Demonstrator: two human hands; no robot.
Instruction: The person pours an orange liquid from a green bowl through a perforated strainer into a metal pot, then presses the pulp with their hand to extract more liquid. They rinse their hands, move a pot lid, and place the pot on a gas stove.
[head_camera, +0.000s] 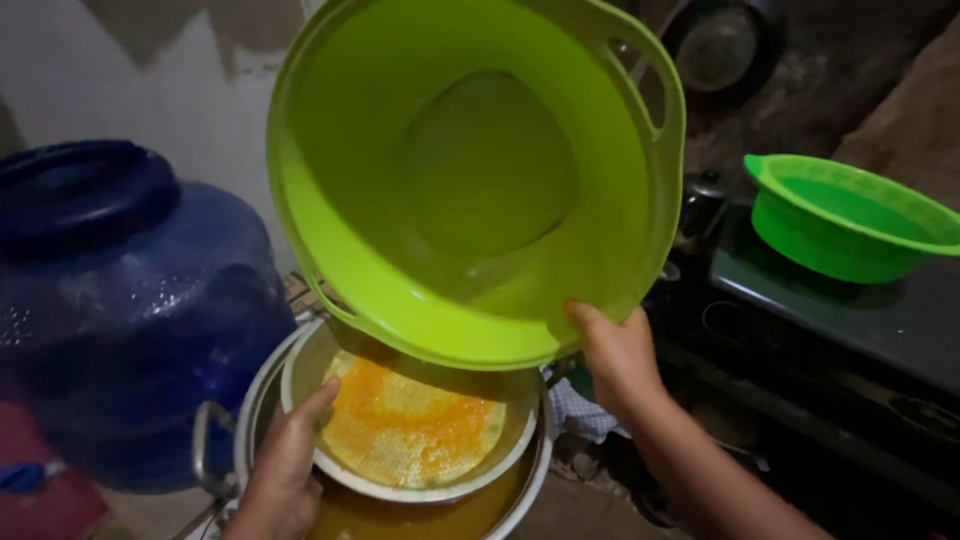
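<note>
My right hand (617, 358) grips the lower rim of a large lime-green plastic basin (470, 170), which is tipped steeply with its inside facing me, above a pot. A little liquid lies in the basin's low side. My left hand (285, 465) holds the rim of a pale round strainer (415, 425) with orange pulp on its mesh. The strainer rests inside a metal pot (255, 410) that holds yellow-orange liquid.
A big dark-blue water jug (120, 300) stands at the left, close to the pot. A second green basin (850, 215) sits on a dark stove top (880, 320) at the right. A kettle (700, 205) stands behind the tipped basin.
</note>
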